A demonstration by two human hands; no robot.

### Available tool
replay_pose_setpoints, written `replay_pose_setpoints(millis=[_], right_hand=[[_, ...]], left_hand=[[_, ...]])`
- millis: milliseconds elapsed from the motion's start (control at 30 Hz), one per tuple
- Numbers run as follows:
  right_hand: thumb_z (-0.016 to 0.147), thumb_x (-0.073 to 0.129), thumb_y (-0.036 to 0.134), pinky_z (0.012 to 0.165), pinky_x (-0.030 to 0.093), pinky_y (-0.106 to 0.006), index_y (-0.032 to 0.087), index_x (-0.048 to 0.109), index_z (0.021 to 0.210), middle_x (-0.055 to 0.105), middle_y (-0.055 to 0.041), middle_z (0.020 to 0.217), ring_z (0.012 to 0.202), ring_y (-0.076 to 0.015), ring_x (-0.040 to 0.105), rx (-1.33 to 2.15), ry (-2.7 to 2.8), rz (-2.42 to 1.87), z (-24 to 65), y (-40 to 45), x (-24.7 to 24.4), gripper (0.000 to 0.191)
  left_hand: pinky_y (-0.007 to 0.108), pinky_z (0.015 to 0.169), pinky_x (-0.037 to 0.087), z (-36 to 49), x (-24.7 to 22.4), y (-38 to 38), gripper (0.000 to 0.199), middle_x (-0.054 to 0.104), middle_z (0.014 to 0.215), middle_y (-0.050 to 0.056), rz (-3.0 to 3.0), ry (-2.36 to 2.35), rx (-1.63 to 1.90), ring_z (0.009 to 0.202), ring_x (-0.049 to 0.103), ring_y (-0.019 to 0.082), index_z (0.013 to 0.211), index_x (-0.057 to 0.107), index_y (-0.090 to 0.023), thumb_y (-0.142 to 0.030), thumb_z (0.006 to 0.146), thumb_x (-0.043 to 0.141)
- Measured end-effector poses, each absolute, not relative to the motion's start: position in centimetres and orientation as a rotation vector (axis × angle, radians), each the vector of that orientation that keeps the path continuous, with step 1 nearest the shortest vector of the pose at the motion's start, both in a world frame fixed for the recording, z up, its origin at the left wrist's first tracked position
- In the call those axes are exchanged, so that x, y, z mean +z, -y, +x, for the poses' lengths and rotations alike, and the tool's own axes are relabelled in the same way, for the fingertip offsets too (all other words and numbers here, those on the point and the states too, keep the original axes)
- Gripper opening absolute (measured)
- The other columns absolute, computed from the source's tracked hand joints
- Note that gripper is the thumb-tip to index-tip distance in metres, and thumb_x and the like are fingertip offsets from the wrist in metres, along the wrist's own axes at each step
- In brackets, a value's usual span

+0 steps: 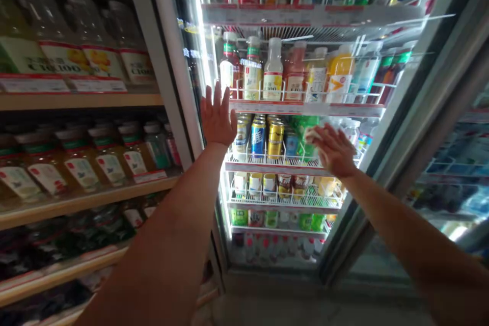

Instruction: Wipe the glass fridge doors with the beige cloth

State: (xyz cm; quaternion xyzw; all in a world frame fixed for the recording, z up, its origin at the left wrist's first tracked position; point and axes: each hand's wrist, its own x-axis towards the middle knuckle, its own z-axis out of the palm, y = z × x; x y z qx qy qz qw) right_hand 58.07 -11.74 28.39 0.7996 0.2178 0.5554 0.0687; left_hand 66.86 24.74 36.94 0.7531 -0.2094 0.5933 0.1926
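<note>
- The left hand (217, 117) is raised and open, its palm toward the cooler and its fingers spread, holding nothing. It is level with the shelf edge of a glass-door drinks cooler (305, 107), just beside the door's white frame (168, 61).
- The right hand (334, 150) is well apart from the left, its fingers reaching toward a green bottle (307, 135). A pale, blurred patch at the fingertips (314, 135) leaves it unclear whether they are closed on anything.
- Between the hands stand a blue can (257, 138) and a gold can (275, 138) on a white wire rack (275, 165).
- I cannot tell whether either hand touches the glass or is inside the cooler.
- Above the hands, bottled drinks (273, 71) stand in a row.
- To the left, wooden shelves (76, 102) carry bottles with red-edged price strips (34, 84).
</note>
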Motion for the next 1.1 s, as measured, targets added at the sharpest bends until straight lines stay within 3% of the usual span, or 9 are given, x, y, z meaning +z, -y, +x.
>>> replay_pose_setpoints(millis=[167,267,467,533,667,767,833,967,1100], right_hand=[[0.097,0.045,0.025,0.116,0.042,-0.052,0.015,0.072,0.121,0.057,-0.0153,0.148,0.149,-0.0327,0.04,1.986,-0.346,2.309,58.6,15.8,28.5,0.038],[0.096,0.045,0.026,0.113,0.046,-0.052,0.015,0.073,0.118,0.06,-0.016,0.146,0.148,-0.0342,0.042,1.995,-0.342,2.317,58.5,16.3,26.9,0.037],[0.097,0.044,0.021,0.113,0.047,-0.054,0.015,0.071,0.123,0.055,-0.017,0.15,0.15,-0.0338,0.037,2.103,-0.256,2.322,57.4,13.9,21.4,0.038],[0.097,0.046,0.021,0.113,0.047,-0.054,0.018,0.073,0.121,0.058,-0.0149,0.148,0.15,-0.0329,0.036,2.033,-0.256,2.372,56.9,12.8,18.0,0.036],[0.098,0.051,0.019,0.119,0.042,-0.048,0.032,0.076,0.113,0.065,-0.0025,0.14,0.142,-0.0272,0.05,1.634,-0.551,2.435,56.0,11.1,14.9,0.032],[0.1,0.052,0.017,0.13,0.022,-0.05,0.029,0.073,0.12,0.061,-0.001,0.145,0.145,-0.0255,0.046,1.648,-0.69,2.353,56.3,9.5,19.1,0.032],[0.1,0.051,0.018,0.131,0.015,-0.054,0.028,0.064,0.136,0.052,-0.002,0.153,0.152,-0.026,0.032,1.781,-0.632,2.357,57.2,7.9,23.2,0.039],[0.1,0.047,0.014,0.127,0.028,-0.055,0.026,0.045,0.154,0.039,-0.0037,0.162,0.157,-0.0252,0.019,1.932,-0.655,2.483,59.0,4.3,25.2,0.056],[0.099,0.045,0.008,0.124,0.038,-0.04,0.029,0.047,0.152,0.051,0.0002,0.154,0.151,-0.0161,0.035,1.437,-1.138,2.535,59.2,1.5,19.2,0.057]], left_hand=[[0.046,0.13,0.002,66.5,35.6,-25.0,0.075,0.021,0.169,0.008,2.142,0.603,1.626,0.158,-0.001,0.021,0.158,0.035,-0.009,-0.058,0.105,0.016],[0.049,0.131,0.005,65.9,31.3,-25.7,0.067,0.024,0.168,0.01,2.179,0.599,1.543,0.159,0.002,0.024,0.157,0.039,-0.014,-0.052,0.104,0.024],[0.052,0.13,0.004,66.2,23.8,-26.6,0.064,0.033,0.164,0.014,2.23,0.537,1.483,0.158,0.005,0.027,0.157,0.04,-0.012,-0.046,0.105,0.026],[0.05,0.13,0.003,66.8,23.3,-26.4,0.064,0.032,0.164,0.014,2.184,0.528,1.53,0.158,0.005,0.025,0.158,0.038,-0.014,-0.046,0.105,0.026],[0.049,0.131,0.003,67.3,23.4,-26.2,0.063,0.031,0.166,0.009,2.156,0.539,1.544,0.158,0.005,0.023,0.161,0.034,-0.021,-0.048,0.104,0.028],[0.051,0.131,0.002,67.0,23.5,-26.2,0.065,0.03,0.166,0.011,2.173,0.533,1.505,0.158,0.004,0.026,0.16,0.035,-0.018,-0.05,0.104,0.029],[0.051,0.13,0.001,66.9,23.5,-26.2,0.066,0.031,0.165,0.012,2.178,0.521,1.483,0.158,0.004,0.027,0.159,0.037,-0.017,-0.051,0.104,0.028],[0.05,0.13,0.002,66.9,23.5,-26.2,0.066,0.032,0.165,0.013,2.178,0.52,1.507,0.158,0.004,0.026,0.159,0.038,-0.016,-0.052,0.104,0.025],[0.049,0.13,0.004,66.9,23.4,-26.2,0.065,0.033,0.164,0.012,2.185,0.532,1.556,0.158,0.004,0.024,0.159,0.038,-0.016,-0.05,0.105,0.023]])
